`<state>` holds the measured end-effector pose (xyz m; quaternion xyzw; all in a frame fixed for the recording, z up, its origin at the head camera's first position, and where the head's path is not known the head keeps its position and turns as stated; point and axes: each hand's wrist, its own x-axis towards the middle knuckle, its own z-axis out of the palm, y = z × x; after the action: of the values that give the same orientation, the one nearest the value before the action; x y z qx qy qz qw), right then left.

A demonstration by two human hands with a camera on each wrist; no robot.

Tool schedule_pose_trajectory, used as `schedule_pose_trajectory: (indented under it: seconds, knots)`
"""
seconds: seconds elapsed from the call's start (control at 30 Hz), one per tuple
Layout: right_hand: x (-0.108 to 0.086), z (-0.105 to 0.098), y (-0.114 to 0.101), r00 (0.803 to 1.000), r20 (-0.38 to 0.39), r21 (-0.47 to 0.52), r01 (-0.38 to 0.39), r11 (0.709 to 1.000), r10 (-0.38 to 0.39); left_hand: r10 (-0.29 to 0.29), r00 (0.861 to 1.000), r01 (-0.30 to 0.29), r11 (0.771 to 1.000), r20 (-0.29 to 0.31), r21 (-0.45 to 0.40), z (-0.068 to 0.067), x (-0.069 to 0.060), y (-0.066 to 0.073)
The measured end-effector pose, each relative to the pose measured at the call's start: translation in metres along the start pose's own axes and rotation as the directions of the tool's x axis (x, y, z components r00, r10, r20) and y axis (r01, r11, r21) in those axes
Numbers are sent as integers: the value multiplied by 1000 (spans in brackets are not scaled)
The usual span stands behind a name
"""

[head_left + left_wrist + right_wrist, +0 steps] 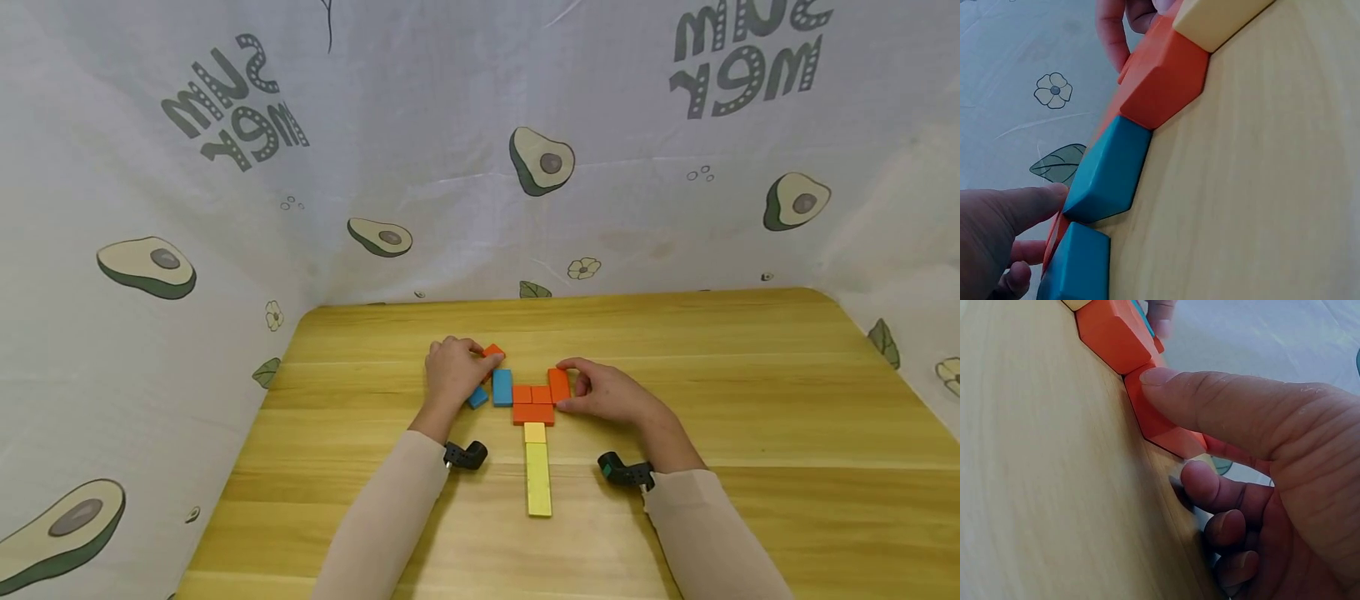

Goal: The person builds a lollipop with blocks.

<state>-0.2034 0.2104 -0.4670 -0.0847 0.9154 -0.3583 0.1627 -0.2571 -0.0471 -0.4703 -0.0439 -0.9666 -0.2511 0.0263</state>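
My left hand [452, 371] pinches an orange block [493, 350], which is partly hidden behind the thumb. Two blue blocks lie by it: an upright one [502, 388] right of the thumb and a slanted one [477, 397] under the hand. On the other side, my right hand [607, 392] grips an orange block [558, 386] end to end between thumb and index finger. That block touches the middle orange cluster, made of two small blocks [532, 394] above a wider one [533, 414]. In the right wrist view, its thumb [1175, 394] lies on the orange block [1154, 419].
Below the cluster, a small yellow block [535, 432] and a long yellow block [537, 479] run toward the near side in one line. All rest on a wooden table [712, 375]. A white cloth [450, 150] printed with avocados hangs behind it.
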Motion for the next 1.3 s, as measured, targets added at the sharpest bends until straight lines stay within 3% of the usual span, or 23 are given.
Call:
schedule_pose_trajectory:
  seconds: [0.17, 0.37, 0.53, 0.7, 0.8, 1.0, 1.3]
  knots:
    - [0, 0, 1, 1000, 1, 2, 5, 1000, -5, -18, 1000, 17, 1000, 19, 3, -3, 0, 1]
    - [0, 1, 1, 1000, 2, 1, 1, 1000, -1, 1, 1000, -1, 1000, -13, -4, -1, -1, 2]
    - [-1, 2, 0, 1000, 3, 3, -8, 1000, 8, 80, 995, -80, 997, -60, -3, 0, -4, 4]
    - [-1, 2, 0, 1000, -2, 3, -13, 1000, 13, 189, 979, -189, 982, -78, 5, 0, -7, 9]
    - [0, 2, 1, 1000, 0, 5, -18, 1000, 18, 251, 967, -251, 968, -41, 17, 0, -8, 13]
    - [0, 1, 1, 1000, -2, 8, -5, 1000, 5, 336, 936, -342, 939, 101, 44, 3, -9, 25]
    - [0, 1, 0, 1000, 0, 11, 0, 1000, 0, 332, 914, -357, 931, 231, 73, 10, -10, 37]
